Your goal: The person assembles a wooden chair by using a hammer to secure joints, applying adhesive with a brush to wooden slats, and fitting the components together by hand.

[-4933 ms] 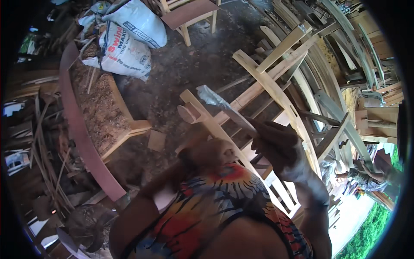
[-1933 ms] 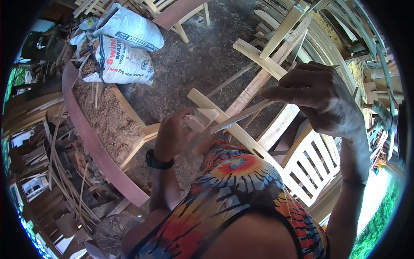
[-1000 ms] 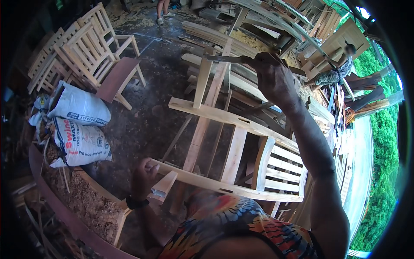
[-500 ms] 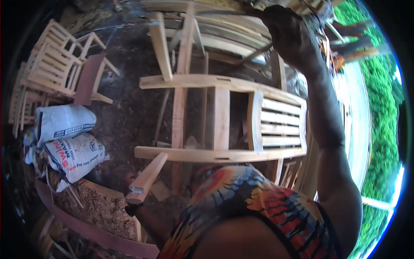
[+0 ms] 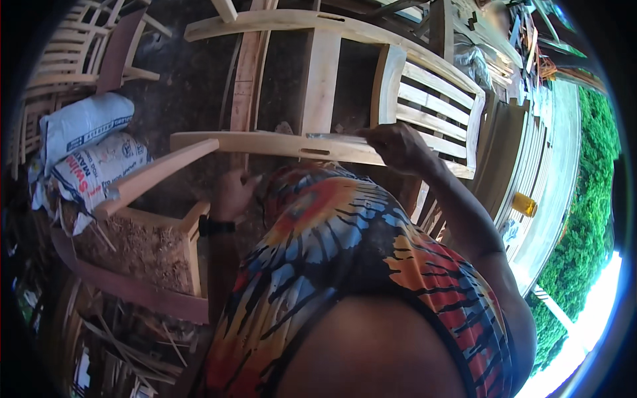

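So the big change here is the right hand (image 5: 401,149): half a second back it was way up past the far rail, and now it's down over the near rail (image 5: 265,143) of the chair frame (image 5: 322,86). The left hand (image 5: 232,197) has moved too, from down by the free end of the leg (image 5: 162,174) to just beside the near rail. The view has shifted as well, so the frame sits higher up. My read is that the work is on the near side now, probably around the slot (image 5: 316,152) in that rail. As for grip, the right fingers are closed on a thin flat stick (image 5: 338,138), which pokes out to the left along the rail's upper edge, tip just above the slot. Can't tell if it's actually touching the wood. The near rail runs right below that grip, and the slot is off to the left of the fingers. The left hand looks loosely curled but it's blurry and dark, so I can't say if it's holding anything or touching the rail.
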Demonstrator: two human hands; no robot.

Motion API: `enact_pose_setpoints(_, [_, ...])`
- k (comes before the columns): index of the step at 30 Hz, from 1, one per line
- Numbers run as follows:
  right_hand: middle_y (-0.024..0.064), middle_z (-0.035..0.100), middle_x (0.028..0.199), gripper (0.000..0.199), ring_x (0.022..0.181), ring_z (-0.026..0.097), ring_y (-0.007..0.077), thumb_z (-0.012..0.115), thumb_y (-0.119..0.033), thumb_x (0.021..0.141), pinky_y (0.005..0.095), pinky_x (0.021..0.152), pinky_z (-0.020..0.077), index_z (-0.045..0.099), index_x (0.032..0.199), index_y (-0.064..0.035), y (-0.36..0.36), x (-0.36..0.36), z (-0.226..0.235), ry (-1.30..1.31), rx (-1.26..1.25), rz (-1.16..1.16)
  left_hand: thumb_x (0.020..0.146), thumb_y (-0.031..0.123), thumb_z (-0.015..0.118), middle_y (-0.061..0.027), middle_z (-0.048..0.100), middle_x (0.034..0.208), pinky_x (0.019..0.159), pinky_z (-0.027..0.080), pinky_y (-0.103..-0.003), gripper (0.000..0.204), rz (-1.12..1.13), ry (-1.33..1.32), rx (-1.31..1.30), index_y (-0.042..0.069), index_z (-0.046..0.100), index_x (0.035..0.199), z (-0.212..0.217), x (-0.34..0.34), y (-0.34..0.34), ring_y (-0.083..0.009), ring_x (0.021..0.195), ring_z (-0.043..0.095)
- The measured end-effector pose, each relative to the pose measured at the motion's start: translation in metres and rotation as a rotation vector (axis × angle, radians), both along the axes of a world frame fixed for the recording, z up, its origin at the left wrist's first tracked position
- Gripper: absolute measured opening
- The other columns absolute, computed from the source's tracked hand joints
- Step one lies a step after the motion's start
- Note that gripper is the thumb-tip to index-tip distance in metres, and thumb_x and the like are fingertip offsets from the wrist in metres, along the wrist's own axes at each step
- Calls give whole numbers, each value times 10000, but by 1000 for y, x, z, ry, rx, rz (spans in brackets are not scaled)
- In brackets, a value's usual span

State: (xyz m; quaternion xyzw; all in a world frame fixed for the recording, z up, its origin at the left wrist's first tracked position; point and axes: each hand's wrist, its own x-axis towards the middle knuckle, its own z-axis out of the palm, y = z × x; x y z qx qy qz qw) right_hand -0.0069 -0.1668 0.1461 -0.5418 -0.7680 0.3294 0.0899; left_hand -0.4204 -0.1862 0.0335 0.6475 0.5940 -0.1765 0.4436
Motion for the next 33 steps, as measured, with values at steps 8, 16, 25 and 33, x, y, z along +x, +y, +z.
enact_pose_setpoints(8, [192, 721, 1026, 417, 914, 719, 408, 590, -112, 878, 514, 765, 588, 686, 1284, -129, -48, -8, -16, -141, -34, 42, 849, 283, 805, -284, 642, 1256, 920, 543, -491, 680, 328, 16, 662, 4, 527, 1404, 37, 80, -13, -419, 1110, 660])
enact_pose_setpoints(16, [192, 686, 1138, 260, 1025, 709, 398, 584, -148, 911, 522, 843, 588, 691, 1139, -83, -58, -32, -27, -279, 67, 127, 787, 366, 858, -316, 582, 1350, 1009, 510, -491, 882, 339, 28, 785, 4, 467, 1491, -32, 66, -14, -461, 1208, 603])
enact_pose_setpoints(25, [198, 688, 1171, 241, 1144, 656, 399, 594, -151, 928, 476, 931, 556, 699, 1111, -35, -76, -60, -24, -368, 76, 128, 744, 322, 903, -290, 673, 1217, 979, 528, -462, 851, 324, -145, 775, -84, 539, 1397, -35, 63, -5, -421, 1142, 651])
enact_pose_setpoints(33, [186, 744, 1023, 181, 1025, 727, 364, 639, -146, 890, 471, 854, 597, 737, 980, -22, -69, -54, -30, -376, 148, 180, 769, 348, 886, -277, 706, 1154, 948, 546, -465, 728, 341, -33, 741, -63, 615, 1304, -19, 76, -3, -421, 1098, 678])
